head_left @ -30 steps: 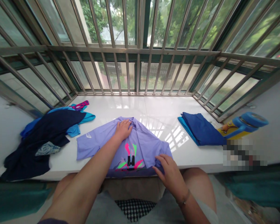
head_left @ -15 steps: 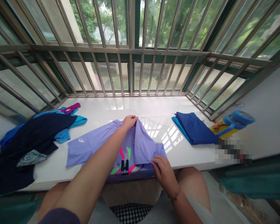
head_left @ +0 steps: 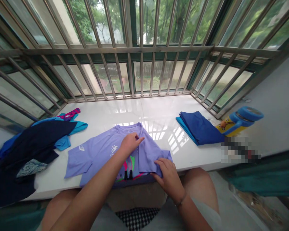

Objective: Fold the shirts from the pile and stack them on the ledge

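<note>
Lilac T-shirt (head_left: 103, 150) folded over at centre, right hand (head_left: 169, 175) fingers curled, pinching its folded edge; left hand (head_left: 130, 143) fingers loosely open, resting on the fold, holding nothing. Shirt lies flat on white counter (head_left: 144, 107), navy clothes (head_left: 31, 141) left, folded blue cloth (head_left: 199, 128) right.

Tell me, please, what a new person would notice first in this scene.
The lavender T-shirt with its bright pink and green print catches the eye first, lying at the middle of the glossy white sill under the person's left hand and right hand. Behind it rise steel window bars, with green trees outside. A dark navy garment is heaped at the left, and folded blue clothes lie at the right.
</note>
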Motion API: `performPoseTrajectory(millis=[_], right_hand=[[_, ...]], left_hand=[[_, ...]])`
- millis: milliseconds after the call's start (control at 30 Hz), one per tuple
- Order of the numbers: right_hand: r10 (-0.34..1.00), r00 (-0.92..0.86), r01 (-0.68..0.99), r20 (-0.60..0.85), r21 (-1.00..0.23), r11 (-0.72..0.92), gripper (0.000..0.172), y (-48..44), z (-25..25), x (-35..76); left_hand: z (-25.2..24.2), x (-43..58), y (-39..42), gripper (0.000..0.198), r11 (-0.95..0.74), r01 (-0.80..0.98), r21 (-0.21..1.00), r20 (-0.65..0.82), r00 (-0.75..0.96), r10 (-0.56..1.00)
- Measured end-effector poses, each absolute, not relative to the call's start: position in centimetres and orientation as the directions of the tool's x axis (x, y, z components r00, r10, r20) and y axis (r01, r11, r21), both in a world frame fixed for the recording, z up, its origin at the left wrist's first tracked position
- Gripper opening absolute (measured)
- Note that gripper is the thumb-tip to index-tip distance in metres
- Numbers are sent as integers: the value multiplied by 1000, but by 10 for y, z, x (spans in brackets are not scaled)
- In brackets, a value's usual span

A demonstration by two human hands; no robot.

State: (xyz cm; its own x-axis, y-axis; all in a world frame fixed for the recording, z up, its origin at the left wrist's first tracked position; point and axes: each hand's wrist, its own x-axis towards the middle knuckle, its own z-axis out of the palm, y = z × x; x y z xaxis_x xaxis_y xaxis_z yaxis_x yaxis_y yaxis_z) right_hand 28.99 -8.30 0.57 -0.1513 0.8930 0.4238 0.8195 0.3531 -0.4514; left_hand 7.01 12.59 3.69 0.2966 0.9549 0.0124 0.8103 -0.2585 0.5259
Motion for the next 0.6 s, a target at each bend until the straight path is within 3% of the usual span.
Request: performPoseTrajectory(millis=[200,367,600], right_hand=[[899,-162,792,406,-490,364,41,-82,7,293],[885,-97,788,456,-508,348,28,-84,14,292],[826,-177,853,536,-335,400,29,-89,22,281]], left_hand=[[28,61,125,25,-325,772,547,57,353,934],[24,54,125,23,-327,648,688,110,352,930],[21,53,125,27,-261,632,729,84,295,952]])
